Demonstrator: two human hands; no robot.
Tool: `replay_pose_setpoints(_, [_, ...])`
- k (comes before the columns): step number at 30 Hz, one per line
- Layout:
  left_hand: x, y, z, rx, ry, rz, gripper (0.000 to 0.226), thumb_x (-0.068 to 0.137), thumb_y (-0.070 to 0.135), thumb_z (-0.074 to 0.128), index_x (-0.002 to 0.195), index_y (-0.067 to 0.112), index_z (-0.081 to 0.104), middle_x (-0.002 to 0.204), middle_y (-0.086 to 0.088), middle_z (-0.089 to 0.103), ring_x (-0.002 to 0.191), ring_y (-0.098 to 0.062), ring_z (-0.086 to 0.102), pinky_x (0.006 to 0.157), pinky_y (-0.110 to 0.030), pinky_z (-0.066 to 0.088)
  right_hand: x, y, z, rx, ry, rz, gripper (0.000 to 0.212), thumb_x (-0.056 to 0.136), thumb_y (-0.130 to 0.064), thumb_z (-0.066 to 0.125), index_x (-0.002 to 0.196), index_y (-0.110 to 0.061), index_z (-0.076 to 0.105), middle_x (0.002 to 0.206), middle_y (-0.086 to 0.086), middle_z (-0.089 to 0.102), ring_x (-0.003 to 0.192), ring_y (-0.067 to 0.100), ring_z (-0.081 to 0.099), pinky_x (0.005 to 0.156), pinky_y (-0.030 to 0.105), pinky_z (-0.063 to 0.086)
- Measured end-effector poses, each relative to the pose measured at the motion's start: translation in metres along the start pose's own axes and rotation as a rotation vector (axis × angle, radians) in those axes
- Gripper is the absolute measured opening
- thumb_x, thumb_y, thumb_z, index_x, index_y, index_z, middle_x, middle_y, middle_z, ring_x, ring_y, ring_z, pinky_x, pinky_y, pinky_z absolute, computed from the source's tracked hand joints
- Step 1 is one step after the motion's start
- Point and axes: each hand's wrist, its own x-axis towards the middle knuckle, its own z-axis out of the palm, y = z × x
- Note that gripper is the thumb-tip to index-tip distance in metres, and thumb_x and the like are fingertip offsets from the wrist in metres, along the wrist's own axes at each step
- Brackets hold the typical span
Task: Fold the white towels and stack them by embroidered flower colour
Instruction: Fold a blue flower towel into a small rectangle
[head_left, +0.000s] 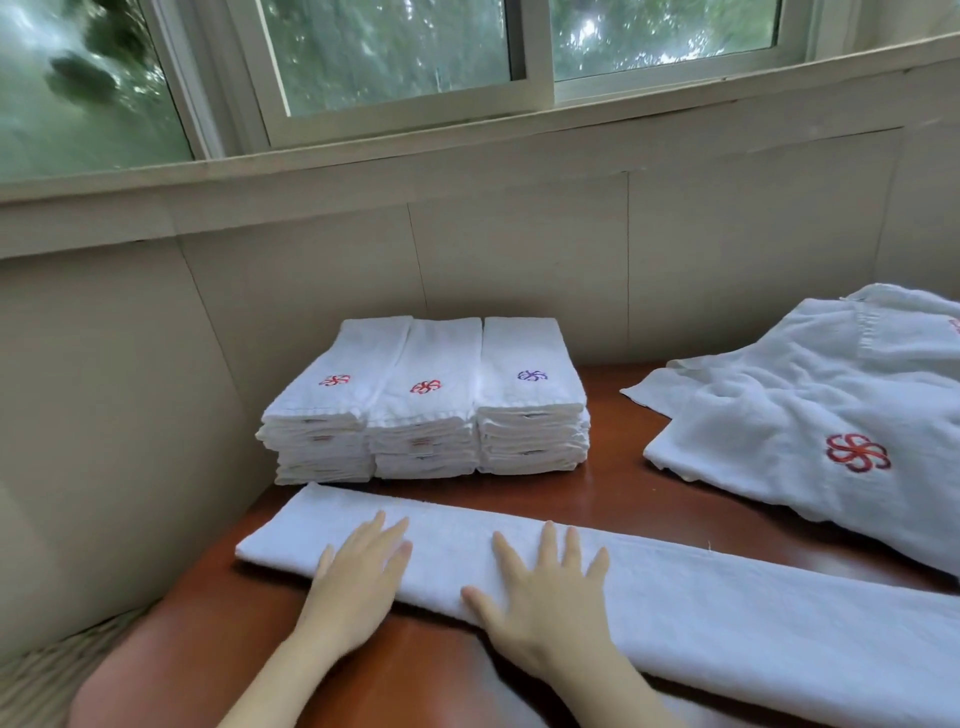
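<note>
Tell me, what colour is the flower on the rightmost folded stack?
Purple flower on the rightmost stack, clearest in the head view.

Left hand and right hand: bare, with slender fingers and short nails (detail on the left fingertips is lost to motion blur). Left forearm and right forearm: bare along the whole visible length, narrow at the wrist, cut off by the lower frame edge.

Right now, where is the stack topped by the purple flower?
In the head view, the purple-flower stack is rightmost of three, beside the middle red-flower stack, behind the long towel.
</note>
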Motion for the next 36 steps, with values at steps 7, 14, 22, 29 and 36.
replay_pose_setpoints(7, [0.013,-0.048,-0.029,0.224,0.009,-0.359,0.057,0.101,0.05,0.018,0.153,0.03,0.008,0.161,-0.005,-0.003,0.148,-0.023,-0.005,0.116,-0.052,0.001,-0.006,0.0,0.001,-0.037,-0.027,0.011,0.083,0.077,-0.085,0.015,0.149,-0.045,0.006,0.158,0.02,-0.007,0.144,0.04,-0.012,0.107,0.063,-0.012])
replay_pose_setpoints(14, [0.002,-0.035,-0.043,-1.445,0.451,-0.922,0.055,0.096,0.028,0.052,0.141,0.002,0.035,0.141,-0.017,0.046,0.13,-0.031,0.046,0.108,-0.039,0.038,-0.006,-0.002,-0.003,-0.013,-0.044,-0.002,0.079,0.082,-0.08,0.015,0.15,-0.041,0.008,0.159,0.018,-0.006,0.144,0.039,-0.012,0.108,0.063,-0.01])
replay_pose_setpoints(22, [0.026,0.0,-0.068,-1.455,0.248,-0.871,0.041,0.089,0.006,0.061,0.127,0.002,0.049,0.141,-0.018,0.047,0.128,-0.032,0.049,0.09,-0.039,0.048,-0.036,0.039,-0.048,0.609,-0.21,-0.227,0.047,0.094,-0.047,0.047,0.139,-0.039,0.038,0.146,-0.007,0.041,0.129,0.008,0.04,0.105,0.025,0.03])
replay_pose_setpoints(29, [-0.027,0.137,-0.099,-0.657,-0.295,0.334,0.048,0.069,0.04,0.075,0.113,0.05,0.055,0.101,0.019,0.061,0.093,0.004,0.06,0.078,-0.009,0.045,-0.063,0.105,-0.08,1.918,-0.148,0.261,0.065,0.088,-0.071,0.034,0.115,-0.018,0.061,0.11,0.012,0.071,0.097,0.035,0.069,0.082,0.047,0.052])
replay_pose_setpoints(36, [-0.054,0.174,-0.08,-0.182,-0.434,0.494,0.037,0.09,0.039,0.057,0.126,0.044,0.051,0.126,0.02,0.049,0.115,0.006,0.045,0.095,-0.011,0.035,-0.089,0.141,-0.072,1.332,0.094,0.514,0.027,0.083,-0.004,0.059,0.109,-0.007,0.065,0.104,0.015,0.069,0.093,0.031,0.065,0.075,0.036,0.052])
